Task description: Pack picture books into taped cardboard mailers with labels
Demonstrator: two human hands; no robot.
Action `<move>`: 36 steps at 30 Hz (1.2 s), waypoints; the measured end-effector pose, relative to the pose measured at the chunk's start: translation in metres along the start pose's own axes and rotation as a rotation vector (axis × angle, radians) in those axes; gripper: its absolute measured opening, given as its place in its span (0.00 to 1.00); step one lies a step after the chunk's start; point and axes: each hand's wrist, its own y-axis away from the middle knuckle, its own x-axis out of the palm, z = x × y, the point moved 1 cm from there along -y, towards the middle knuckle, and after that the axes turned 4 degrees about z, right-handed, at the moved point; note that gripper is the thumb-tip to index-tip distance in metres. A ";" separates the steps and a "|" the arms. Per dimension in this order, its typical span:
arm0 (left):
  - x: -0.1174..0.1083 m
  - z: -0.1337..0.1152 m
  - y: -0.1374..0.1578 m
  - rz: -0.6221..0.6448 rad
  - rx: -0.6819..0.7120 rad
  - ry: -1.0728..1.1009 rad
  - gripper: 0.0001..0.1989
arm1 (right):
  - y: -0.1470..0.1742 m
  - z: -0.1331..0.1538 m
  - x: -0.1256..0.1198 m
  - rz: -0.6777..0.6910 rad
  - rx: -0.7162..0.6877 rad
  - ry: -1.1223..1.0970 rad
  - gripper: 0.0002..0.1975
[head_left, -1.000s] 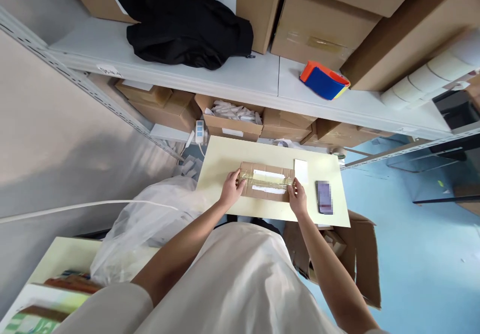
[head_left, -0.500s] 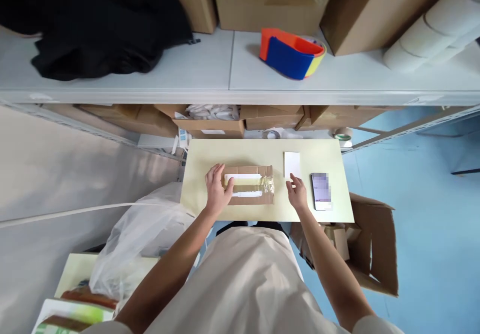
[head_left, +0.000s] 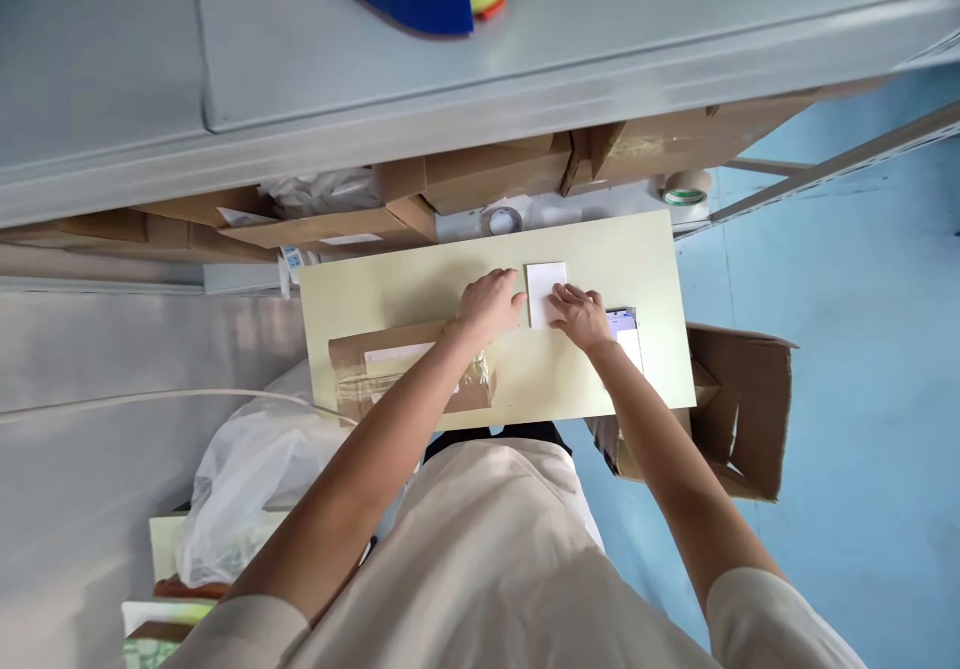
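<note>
White paper (head_left: pixel 538 291) lies flat on the pale yellow table (head_left: pixel 367 294), a bit to the right of the middle. From where I stand, I see the right hand (head_left: pixel 579 319) with its fingers on the right side of the paper. The fingers are bent a little and close together. I cannot tell if the thumb is under the edge or only next to it, so I cannot say if the hand has a real grip.

The left hand (head_left: pixel 491 301) is just beside the paper, on its other side. It looks like it holds nothing. Its thumb is apart from its fingers, so there is some room between them.

The brown box (head_left: pixel 356 351) lies flat under the left arm, with shiny tape (head_left: pixel 480 379) at its right end. The phone (head_left: pixel 622 323) is partly hidden by the right arm.

To do this part well, I think soft fingers are best. Pressing hard could bend the paper or make it slip. A good way would be to lift one edge first and get the thumb under it. The left hand can help from its side. The right arm should mind the phone, and the left arm should not bump the box.
</note>
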 end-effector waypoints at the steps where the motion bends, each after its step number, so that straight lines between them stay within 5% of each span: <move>1: 0.001 0.003 -0.003 0.000 -0.019 0.001 0.16 | 0.001 -0.001 0.000 -0.004 -0.005 0.003 0.19; 14: 0.004 0.007 0.001 -0.028 0.052 0.007 0.17 | 0.031 0.005 0.012 -0.082 -0.167 -0.169 0.19; 19: -0.001 -0.006 -0.001 0.023 0.320 -0.033 0.26 | 0.023 0.010 -0.014 -0.270 -0.078 -0.224 0.17; 22: -0.006 -0.021 -0.001 0.050 0.422 -0.085 0.10 | 0.020 0.016 -0.041 -0.389 -0.075 -0.290 0.15; 24: -0.015 -0.025 -0.002 0.018 0.373 -0.070 0.08 | 0.015 0.015 -0.055 -0.476 -0.037 -0.389 0.15; 28: -0.044 -0.008 -0.006 -0.016 0.313 0.060 0.09 | -0.004 0.002 -0.054 -0.493 0.018 -0.676 0.32; 30: -0.058 0.004 -0.008 -0.036 0.301 0.100 0.09 | -0.014 -0.001 -0.043 -0.403 0.031 -0.843 0.29; 34: -0.065 0.004 -0.004 -0.307 0.187 0.061 0.16 | -0.022 0.010 -0.027 -0.350 0.106 -1.021 0.23; 36: -0.057 -0.009 -0.002 -0.322 0.286 -0.007 0.19 | -0.022 0.019 -0.028 -0.383 0.119 -0.984 0.21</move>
